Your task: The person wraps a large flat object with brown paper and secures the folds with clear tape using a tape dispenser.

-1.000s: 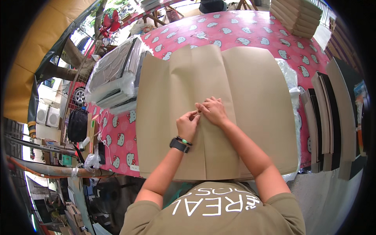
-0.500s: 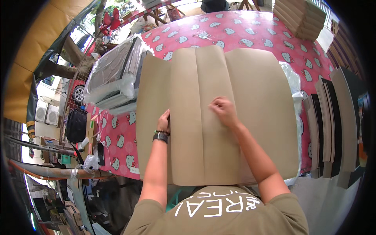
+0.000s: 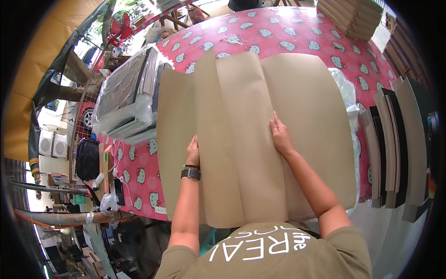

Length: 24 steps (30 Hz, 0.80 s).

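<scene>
Since the earlier pinch at centre, your left hand [image 3: 193, 151] and right hand [image 3: 280, 136] had spread apart, both grips open and flat on the folded brown paper sheet [image 3: 251, 139] lying across the pink bench [image 3: 297, 35], suggesting the crease was being pressed.

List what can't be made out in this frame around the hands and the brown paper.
- Head view: table surface beneath the brown paper sheet, covered by it.
- Left hand fingertips, tucked under a fold.
- Contents of the plastic-wrapped stack, blurred by wrap.
- Right hand palm, facing down.
</scene>
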Available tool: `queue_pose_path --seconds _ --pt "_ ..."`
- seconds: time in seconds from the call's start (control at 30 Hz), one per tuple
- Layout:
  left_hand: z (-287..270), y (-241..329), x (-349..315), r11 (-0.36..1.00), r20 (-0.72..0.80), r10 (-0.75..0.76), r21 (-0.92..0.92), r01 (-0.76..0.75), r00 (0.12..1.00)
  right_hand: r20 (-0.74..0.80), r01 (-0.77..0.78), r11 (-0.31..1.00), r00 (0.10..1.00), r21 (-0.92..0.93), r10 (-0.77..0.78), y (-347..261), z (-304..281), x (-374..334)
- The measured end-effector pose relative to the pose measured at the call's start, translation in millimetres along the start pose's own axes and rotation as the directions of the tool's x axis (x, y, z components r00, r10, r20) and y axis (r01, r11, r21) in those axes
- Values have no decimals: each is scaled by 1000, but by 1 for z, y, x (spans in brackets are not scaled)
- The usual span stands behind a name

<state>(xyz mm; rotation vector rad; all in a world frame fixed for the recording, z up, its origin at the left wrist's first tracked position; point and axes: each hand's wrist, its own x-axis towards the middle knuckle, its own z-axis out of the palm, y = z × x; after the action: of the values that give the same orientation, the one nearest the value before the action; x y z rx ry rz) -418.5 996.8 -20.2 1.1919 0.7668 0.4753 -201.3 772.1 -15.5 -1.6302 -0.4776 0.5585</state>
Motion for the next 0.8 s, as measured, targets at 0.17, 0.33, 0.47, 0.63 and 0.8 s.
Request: queue_pose_path --seconds 0.17,0.33,0.47,0.63,0.8 --pt "-5 -10 1 981 -69 135 149 -123 988 76 -17 1000 997 -10 17 -8 -2 -4" --pt "9 3 -1 988 118 -7 -152 25 993 132 14 997 991 80 -25 0 -8 -2" --pt "14 2 -8 967 -52 127 227 -112 991 138 54 995 990 -78 -43 -17 -4 -7" --pt "32 2 -10 448 -44 407 880 -157 912 142 176 708 984 -684 -107 -30 11 -13" --pt "64 13 -17 -17 -4 424 1000 13 906 420 429 189 903 -883 -87 -50 60 -14"
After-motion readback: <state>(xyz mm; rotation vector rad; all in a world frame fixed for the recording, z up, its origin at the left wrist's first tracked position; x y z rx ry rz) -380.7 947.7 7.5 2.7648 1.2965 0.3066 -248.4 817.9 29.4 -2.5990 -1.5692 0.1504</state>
